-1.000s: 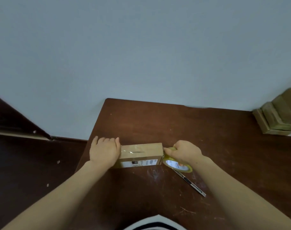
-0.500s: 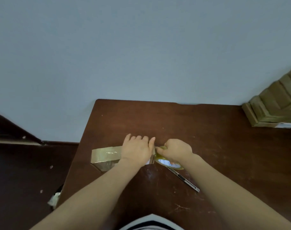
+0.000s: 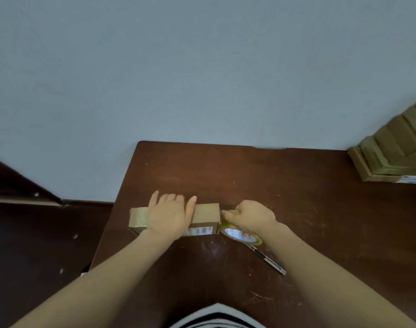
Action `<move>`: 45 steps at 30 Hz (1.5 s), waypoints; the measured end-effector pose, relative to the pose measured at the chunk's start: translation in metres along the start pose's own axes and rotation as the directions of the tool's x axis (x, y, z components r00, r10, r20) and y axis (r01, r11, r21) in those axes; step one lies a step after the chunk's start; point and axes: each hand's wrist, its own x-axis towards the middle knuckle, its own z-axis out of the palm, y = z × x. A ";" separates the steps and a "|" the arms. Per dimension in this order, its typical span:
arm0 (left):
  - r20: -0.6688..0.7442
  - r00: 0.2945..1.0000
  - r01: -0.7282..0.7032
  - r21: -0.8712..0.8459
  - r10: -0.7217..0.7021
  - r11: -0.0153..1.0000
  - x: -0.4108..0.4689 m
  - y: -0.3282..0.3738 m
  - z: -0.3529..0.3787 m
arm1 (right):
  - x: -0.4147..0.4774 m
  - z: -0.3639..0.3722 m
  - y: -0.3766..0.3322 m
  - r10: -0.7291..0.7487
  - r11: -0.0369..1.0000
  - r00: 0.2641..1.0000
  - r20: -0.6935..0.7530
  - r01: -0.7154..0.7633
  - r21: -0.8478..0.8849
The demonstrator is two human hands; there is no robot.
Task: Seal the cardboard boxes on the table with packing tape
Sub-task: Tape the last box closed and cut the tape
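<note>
The left hand [image 3: 167,215] lies flat, fingers spread, on the cardboard box [image 3: 205,213] in the middle of the frame, I think to keep it steady, while the right hand [image 3: 249,218] curls around the tape roll [image 3: 240,234] just right of it on the tabletop [image 3: 226,174].

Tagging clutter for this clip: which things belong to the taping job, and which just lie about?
In use: cardboard box, pressed by left hand; tape roll, held by right hand at the box's right end.
Lying idle: utility knife, untouched, likely for cutting tape; stacked boxes, far right, perhaps waiting.
</note>
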 end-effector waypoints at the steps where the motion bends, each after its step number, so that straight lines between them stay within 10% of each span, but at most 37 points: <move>1: -0.003 1.000 0.008 -0.009 -0.008 1.000 -0.005 -0.004 0.001 | 0.000 0.001 -0.001 -0.006 1.000 1.000 0.004 0.006 -0.021; 15: -0.054 0.989 0.116 -0.290 -0.137 0.950 -0.016 -0.067 0.010 | 0.000 0.006 -0.007 0.003 1.000 1.000 -0.011 -0.003 -0.030; 18: -0.048 0.985 0.161 -0.094 -0.166 0.983 -0.016 -0.062 0.005 | -0.001 0.006 -0.010 -0.001 1.000 1.000 -0.008 0.001 -0.017; 23: 0.105 0.903 -0.382 -0.252 0.418 0.889 -0.014 -0.001 -0.011 | -0.005 0.007 -0.011 0.002 1.000 1.000 0.001 -0.002 0.010; 29: 0.219 0.894 -0.288 -0.386 0.390 0.877 0.010 0.021 -0.045 | -0.022 -0.038 -0.014 -0.073 0.989 0.997 0.041 0.067 0.129; 35: 0.189 0.916 0.135 -0.976 0.354 0.173 -0.002 -0.022 -0.075 | -0.069 -0.144 -0.035 -0.529 0.710 0.841 0.115 0.364 0.603; 45: 0.222 0.973 0.216 -0.748 0.070 -0.628 -0.020 -0.054 -0.044 | -0.058 -0.104 -0.131 -0.491 0.547 0.865 -0.101 0.397 0.737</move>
